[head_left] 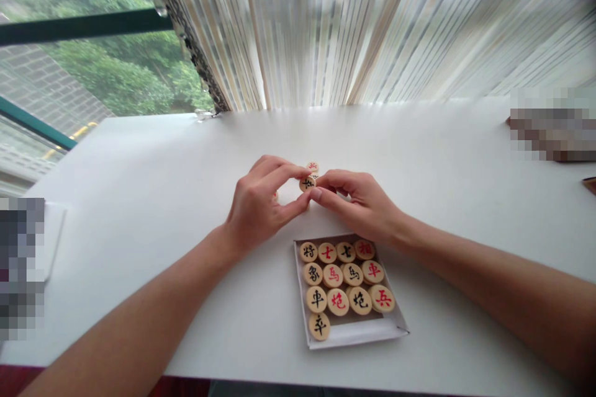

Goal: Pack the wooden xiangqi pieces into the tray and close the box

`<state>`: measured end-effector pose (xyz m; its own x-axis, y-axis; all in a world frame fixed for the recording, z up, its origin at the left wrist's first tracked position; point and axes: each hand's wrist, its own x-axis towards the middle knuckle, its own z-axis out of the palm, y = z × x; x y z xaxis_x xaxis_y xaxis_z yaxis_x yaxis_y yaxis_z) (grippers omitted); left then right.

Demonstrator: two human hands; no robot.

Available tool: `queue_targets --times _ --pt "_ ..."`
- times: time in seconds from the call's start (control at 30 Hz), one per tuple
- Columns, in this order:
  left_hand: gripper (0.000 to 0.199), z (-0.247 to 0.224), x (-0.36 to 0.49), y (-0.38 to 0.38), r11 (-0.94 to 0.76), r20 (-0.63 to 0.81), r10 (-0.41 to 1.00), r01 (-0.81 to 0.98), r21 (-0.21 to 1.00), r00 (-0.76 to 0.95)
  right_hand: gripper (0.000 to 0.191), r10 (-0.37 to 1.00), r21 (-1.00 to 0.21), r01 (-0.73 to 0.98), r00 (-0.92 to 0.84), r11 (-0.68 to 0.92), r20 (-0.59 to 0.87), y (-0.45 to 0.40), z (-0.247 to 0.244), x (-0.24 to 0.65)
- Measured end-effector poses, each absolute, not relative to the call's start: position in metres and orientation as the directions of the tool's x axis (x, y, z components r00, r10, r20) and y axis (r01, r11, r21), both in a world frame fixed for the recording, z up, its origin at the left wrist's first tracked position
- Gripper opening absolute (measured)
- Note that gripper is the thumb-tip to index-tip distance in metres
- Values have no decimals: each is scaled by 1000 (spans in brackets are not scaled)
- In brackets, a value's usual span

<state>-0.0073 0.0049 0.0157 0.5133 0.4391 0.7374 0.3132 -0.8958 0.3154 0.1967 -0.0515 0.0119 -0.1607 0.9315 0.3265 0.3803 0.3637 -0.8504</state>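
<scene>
Over the middle of the table, a round wooden Chinese chess piece with a black character is pinched between the thumb and forefinger of my left hand. From the other side, the thumb and fingertips of my right hand close on the same piece's right edge. A piece with a red character lies just behind the fingertips, and another is partly hidden there. Through the gap of my left hand a sliver of a red-marked piece shows. Nearer me is a shallow white box holding several stacked pieces in rows.
The white table reaches back to a striped curtain and a window on the left. Blurred-out objects stand at the right edge and the left edge. The box's front row has a single piece at its left.
</scene>
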Motion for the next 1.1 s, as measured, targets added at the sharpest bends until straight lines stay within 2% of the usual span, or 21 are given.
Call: queue_targets --times 0.13,0.3,0.47,0.67,0.9,1.0,1.1 --pt "16 14 -6 3 -900 748 434 278 336 502 40 954 -937 210 -170 280 247 -54 15 194" --pt "21 14 -7 3 -888 715 460 254 384 526 47 955 -955 169 -210 245 208 -51 15 196" --pt "23 14 -6 4 -831 658 529 172 529 536 47 959 -979 85 -231 186 163 -47 17 201" --pt "29 12 -7 2 -706 582 684 195 681 441 41 960 -988 -46 -232 148 154 -48 26 199" --pt "36 13 -9 0 -703 590 695 214 678 411 38 963 -987 -54 -219 152 160 -51 27 197" --pt "38 13 -6 1 -647 551 721 122 753 420 37 960 -982 -39 -205 186 190 -50 25 198" --pt "35 14 -3 2 -491 454 759 -47 870 467 34 953 -969 5 -183 246 241 -50 23 199"
